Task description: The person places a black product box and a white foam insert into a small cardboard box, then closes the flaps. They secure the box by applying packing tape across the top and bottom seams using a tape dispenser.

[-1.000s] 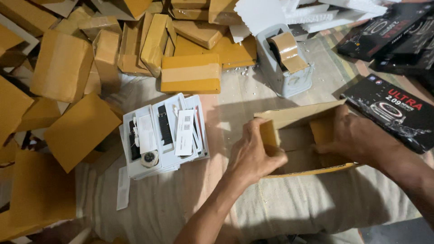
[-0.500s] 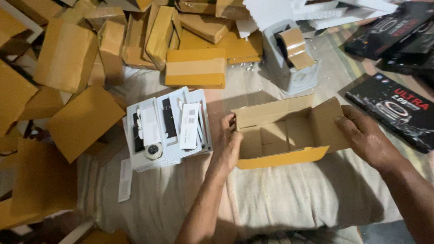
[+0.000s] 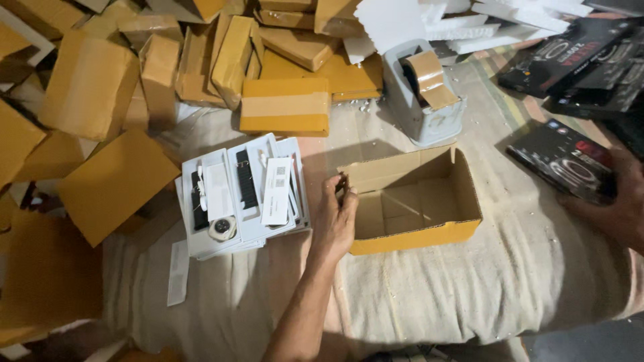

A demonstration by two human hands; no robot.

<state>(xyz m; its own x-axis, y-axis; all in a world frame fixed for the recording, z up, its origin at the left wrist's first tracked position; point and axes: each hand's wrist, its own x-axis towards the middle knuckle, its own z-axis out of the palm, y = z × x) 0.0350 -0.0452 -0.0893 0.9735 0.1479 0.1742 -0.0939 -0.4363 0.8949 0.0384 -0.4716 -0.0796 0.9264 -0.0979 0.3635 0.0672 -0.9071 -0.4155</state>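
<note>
Open cardboard box (image 3: 416, 204) sits mid-cloth (image 3: 469, 302), empty inside afaict, right below the grey tape dispenser (image 3: 426, 94). My left hand (image 3: 335, 218) is pinching the box's left wall, fingers curled over the edge. Right hand (image 3: 620, 204) is wrapped on a black product box (image 3: 560, 164) w/ a watch pic. White trays w/ watch straps (image 3: 241, 191) just left of my left hand, taped cartons (image 3: 285, 107) piled behind.
</note>
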